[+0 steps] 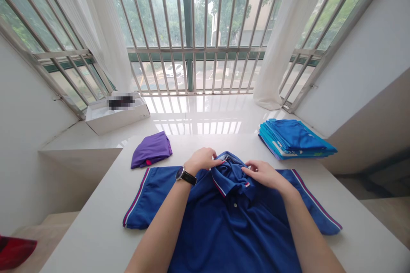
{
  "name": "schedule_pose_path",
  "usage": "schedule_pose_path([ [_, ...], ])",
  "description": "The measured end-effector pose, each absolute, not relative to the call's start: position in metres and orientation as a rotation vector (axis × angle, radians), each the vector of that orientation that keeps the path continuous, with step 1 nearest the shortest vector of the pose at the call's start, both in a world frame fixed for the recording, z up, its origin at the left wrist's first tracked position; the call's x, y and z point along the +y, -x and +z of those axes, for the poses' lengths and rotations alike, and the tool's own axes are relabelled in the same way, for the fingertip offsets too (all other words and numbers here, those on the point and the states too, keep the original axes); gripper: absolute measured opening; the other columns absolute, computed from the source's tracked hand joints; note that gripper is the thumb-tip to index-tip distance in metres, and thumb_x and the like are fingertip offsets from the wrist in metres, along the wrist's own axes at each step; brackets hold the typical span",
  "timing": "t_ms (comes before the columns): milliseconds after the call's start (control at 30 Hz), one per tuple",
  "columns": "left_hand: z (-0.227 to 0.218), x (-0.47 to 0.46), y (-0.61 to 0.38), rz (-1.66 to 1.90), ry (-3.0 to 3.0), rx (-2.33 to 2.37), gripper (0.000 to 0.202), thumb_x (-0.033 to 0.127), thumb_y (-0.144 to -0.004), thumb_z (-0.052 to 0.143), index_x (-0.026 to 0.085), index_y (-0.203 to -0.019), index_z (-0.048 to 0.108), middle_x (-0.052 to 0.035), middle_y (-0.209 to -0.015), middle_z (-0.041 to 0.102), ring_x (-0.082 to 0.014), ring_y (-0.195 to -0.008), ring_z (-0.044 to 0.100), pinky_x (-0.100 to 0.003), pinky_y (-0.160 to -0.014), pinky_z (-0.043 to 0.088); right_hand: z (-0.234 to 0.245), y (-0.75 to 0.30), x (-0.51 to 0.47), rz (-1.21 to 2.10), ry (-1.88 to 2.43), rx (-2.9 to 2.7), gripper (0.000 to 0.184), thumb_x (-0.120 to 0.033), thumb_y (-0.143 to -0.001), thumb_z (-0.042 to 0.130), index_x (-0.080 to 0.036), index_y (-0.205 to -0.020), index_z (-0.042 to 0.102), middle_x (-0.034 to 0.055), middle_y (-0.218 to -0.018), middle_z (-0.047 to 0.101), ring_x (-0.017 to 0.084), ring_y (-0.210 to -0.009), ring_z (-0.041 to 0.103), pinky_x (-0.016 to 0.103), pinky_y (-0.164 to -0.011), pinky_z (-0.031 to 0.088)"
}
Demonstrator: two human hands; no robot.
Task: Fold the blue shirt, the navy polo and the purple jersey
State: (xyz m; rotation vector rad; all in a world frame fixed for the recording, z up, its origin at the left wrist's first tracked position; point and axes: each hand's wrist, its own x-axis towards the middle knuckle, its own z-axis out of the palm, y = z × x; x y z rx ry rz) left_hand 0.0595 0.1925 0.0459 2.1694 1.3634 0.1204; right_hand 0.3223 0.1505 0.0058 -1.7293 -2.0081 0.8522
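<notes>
Blue polo shirt (237, 234), buttoned front up, on white table (92, 226); sleeves out to both sides, likely so cloth lies flat. Black-strapped watch (186, 175) on left wrist. Left hand (202, 160) pinching collar (221, 181) at left edge; right hand (261, 172) pinching opposite edge, seemingly to hold collar even. Beyond: purple garment (152, 149) left, folded stack (296, 140) right, probably set aside, leaving shirt room. Farther: white box (118, 118) on sill (198, 113), then barred window (187, 17).

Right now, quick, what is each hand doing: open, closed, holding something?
Left hand: appears closed on the collar of the blue shirt.
Right hand: touching the collar's other side; whether it grips cannot be told.
</notes>
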Motion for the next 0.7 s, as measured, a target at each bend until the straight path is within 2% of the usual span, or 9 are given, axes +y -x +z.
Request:
schedule_pose_path([
  [100, 0.044, 0.194, -0.062, 0.182, -2.194, 1.375, 0.033, 0.043, -0.084, 0.058, 0.017, -0.098, 0.072, -0.0044, -0.076, 0.073, -0.0168, -0.064, 0.067, -0.025, -0.061, 0.048, 0.011, -0.327, 0.146, 1.121, 1.691, -1.929, 0.044, -0.055, -0.075, 0.066, -0.017, -0.097, 0.07, -0.0007, -0.059, 0.064, 0.016, -0.051, 0.057, 0.026, -0.047, 0.043],
  [167, 0.043, 0.196, -0.064, 0.234, -2.237, 1.412, 0.027, 0.034, -0.083, 0.057, 0.019, -0.098, 0.073, -0.0046, -0.08, 0.073, -0.018, -0.071, 0.068, -0.025, -0.064, 0.048, 0.013, -0.331, 0.145, 1.247, 1.704, -1.884, 0.044, -0.052, -0.073, 0.069, -0.016, -0.099, 0.069, -0.0028, -0.053, 0.06, 0.014, -0.045, 0.054, 0.024, -0.041, 0.04],
  [300, 0.045, 0.197, -0.062, 0.278, -2.311, 1.569, 0.028, 0.025, -0.08, 0.055, 0.024, -0.1, 0.074, -0.0062, -0.094, 0.074, -0.0229, -0.086, 0.068, -0.029, -0.071, 0.05, 0.011, -0.334, 0.146, 1.247, 1.673, -1.851, 0.034, -0.044, -0.075, 0.065, -0.017, -0.097, 0.066, -0.0036, -0.055, 0.06, 0.014, -0.048, 0.054, 0.024, -0.042, 0.042],
  [400, 0.053, 0.196, -0.057, 0.295, -2.355, 1.674, 0.031, 0.023, -0.082, 0.053, 0.027, -0.103, 0.074, -0.0062, -0.096, 0.074, -0.0243, -0.09, 0.068, -0.031, -0.075, 0.051, 0.009, -0.333, 0.149, 1.127, 1.656, -1.847, 0.025, -0.035, -0.076, 0.06, -0.019, -0.095, 0.065, -0.0034, -0.058, 0.06, 0.015, -0.053, 0.057, 0.025, -0.047, 0.045],
  [500, 0.063, 0.192, -0.056, 0.313, -2.394, 1.741, 0.03, 0.023, -0.084, 0.052, 0.028, -0.104, 0.074, -0.0063, -0.095, 0.074, -0.0247, -0.09, 0.068, -0.031, -0.075, 0.05, 0.011, -0.329, 0.15, 0.815, 1.69, -1.903, 0.018, -0.028, -0.075, 0.057, -0.021, -0.09, 0.064, -0.0021, -0.061, 0.063, 0.015, -0.057, 0.059, 0.027, -0.055, 0.046],
  [600, 0.073, 0.187, -0.059, 0.362, -2.418, 1.853, 0.03, 0.024, -0.087, 0.049, 0.027, -0.105, 0.073, -0.0079, -0.094, 0.074, -0.0251, -0.088, 0.068, -0.032, -0.075, 0.048, 0.017, -0.324, 0.15, 0.469, 1.639, -1.842, 0.016, -0.029, -0.081, 0.054, -0.023, -0.094, 0.062, -0.001, -0.067, 0.063, 0.016, -0.061, 0.059, 0.03, -0.064, 0.048],
  [700, 0.08, 0.183, -0.06, 0.47, -2.416, 1.916, 0.03, 0.026, -0.09, 0.046, 0.026, -0.108, 0.071, -0.0078, -0.095, 0.074, -0.0253, -0.087, 0.068, -0.033, -0.075, 0.048, 0.023, -0.323, 0.15, 0.315, 1.5, -1.761, 0.019, -0.032, -0.088, 0.05, -0.023, -0.099, 0.062, 0.0035, -0.08, 0.064, 0.019, -0.072, 0.062, 0.032, -0.069, 0.051],
])
